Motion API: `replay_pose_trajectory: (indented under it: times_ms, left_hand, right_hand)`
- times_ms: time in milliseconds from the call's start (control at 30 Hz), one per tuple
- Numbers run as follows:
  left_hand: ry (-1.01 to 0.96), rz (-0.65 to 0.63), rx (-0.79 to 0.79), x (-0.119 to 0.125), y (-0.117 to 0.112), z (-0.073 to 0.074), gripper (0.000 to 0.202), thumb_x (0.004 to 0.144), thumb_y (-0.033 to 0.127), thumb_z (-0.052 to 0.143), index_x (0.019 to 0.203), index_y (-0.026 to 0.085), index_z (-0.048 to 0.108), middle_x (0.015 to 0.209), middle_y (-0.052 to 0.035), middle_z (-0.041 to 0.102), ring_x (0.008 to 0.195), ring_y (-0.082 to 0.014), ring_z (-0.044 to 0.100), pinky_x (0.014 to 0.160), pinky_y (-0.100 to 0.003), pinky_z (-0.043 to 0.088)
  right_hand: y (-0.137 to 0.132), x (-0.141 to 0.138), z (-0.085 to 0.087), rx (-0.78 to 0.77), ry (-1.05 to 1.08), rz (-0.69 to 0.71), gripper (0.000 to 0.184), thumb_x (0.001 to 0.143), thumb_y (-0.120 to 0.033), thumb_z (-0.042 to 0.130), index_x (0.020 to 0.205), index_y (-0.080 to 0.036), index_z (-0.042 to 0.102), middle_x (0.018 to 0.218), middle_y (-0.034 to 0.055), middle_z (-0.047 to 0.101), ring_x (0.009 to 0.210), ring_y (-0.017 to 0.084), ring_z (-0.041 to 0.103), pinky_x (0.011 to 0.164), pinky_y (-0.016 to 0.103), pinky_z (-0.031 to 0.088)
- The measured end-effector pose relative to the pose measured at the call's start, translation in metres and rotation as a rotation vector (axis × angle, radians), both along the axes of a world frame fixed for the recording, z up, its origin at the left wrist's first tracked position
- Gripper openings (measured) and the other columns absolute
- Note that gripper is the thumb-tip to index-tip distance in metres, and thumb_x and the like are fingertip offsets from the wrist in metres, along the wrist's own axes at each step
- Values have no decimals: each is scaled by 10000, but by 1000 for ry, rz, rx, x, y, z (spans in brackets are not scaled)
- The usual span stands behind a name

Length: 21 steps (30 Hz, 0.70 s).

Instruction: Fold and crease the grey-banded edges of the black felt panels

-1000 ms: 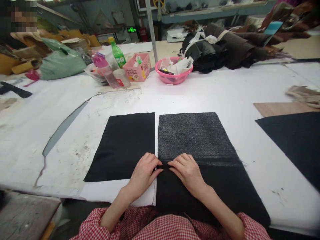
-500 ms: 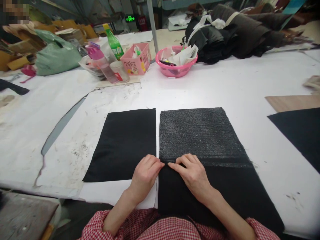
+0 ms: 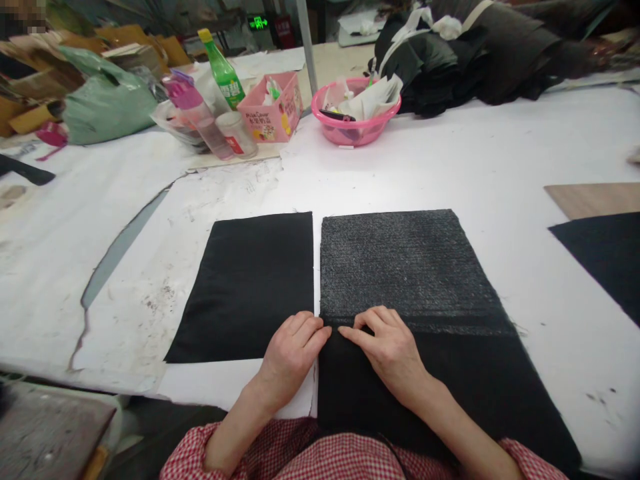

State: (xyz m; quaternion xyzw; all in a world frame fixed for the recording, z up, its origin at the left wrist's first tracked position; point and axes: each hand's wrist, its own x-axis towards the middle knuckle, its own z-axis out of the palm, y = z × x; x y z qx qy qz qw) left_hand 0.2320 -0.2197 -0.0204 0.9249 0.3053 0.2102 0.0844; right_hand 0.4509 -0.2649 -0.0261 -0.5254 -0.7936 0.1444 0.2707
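A large piece of black fabric [image 3: 430, 387] lies in front of me. Its far part is a speckled grey, rough-faced panel [image 3: 390, 260], and a narrow strip or fold crosses where the two faces meet. At the left end of that strip, my left hand [image 3: 295, 347] is closed, thumb and fingers pinching the edge. My right hand [image 3: 387, 353] pinches the same strip just to the right, its fingers curled. The fingertips of both hands are close but apart. Left of the fabric, a stack or sheet of plain black cloth [image 3: 250, 287] lies flat, separated by a narrow white gap.
The white-covered table [image 3: 475, 160] has a torn slit at left. Toward the back stand a pink basin [image 3: 355, 133], a pink box [image 3: 270, 113], a green bottle [image 3: 223, 73] and a green bag [image 3: 107, 103]. Dark fabric rolls [image 3: 465, 60] lie behind. More black cloth [image 3: 605, 253] is at right.
The camera view has shifted slightly, with background things sitting a little higher. Both hands keep their pinch at nearly the same spot on the strip.
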Motion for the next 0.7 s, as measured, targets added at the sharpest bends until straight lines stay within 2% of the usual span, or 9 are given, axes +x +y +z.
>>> replay_pose_trajectory:
  times_ms: [700]
  left_hand:
    - [74, -12, 63, 0, -1, 2, 167, 952, 110, 510, 1058, 102, 639, 1006, -99, 639, 982, -244, 559, 814, -415, 544]
  right_hand:
    - [-1, 0, 1, 28, -50, 2, 211, 972, -190, 559, 1141, -269, 657, 932, 20, 584, 891, 175, 495, 796, 349, 362]
